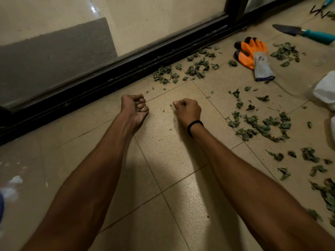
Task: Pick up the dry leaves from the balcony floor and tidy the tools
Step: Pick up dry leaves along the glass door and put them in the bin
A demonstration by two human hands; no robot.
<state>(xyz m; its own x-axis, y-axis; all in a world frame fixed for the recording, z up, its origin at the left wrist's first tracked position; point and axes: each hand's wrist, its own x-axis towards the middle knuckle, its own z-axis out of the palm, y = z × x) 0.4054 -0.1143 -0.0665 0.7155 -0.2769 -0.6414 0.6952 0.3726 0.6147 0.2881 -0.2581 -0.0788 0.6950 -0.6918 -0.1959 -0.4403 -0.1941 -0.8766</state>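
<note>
On the balcony, a tan tile floor (163,178) fills most of the view. A big glass door (145,19) stands along the far side, and its black rail (108,82) runs across the floor from the low left to the top right. A grey mat (54,60) lies behind the glass.

Two bare arms reach out over the tiles. Dry green leaves (262,125) lie all over the right side of the floor. One bunch sits close to the rail, one bunch is to the right of the arms, and more lie near the right edge. Only tiny bits lie on the tile by the hands.

A white bag (326,89) peeks in at the right edge. An orange and grey glove (253,55) lies flat on the floor between the leaf bunches, near the rail. A trowel (304,32) with a blue-green handle lies past the glove, near the top right corner.

The left hand (135,108) is down by the floor near the rail. Its fingers are closed tight round a clump of leaves, and green bits show between them. The right hand (188,111) is just beside it, apart from it, with its knuckles up and its fingers curled in. I cannot tell if any leaves are inside it. A black band (194,126) goes round the right wrist.
</note>
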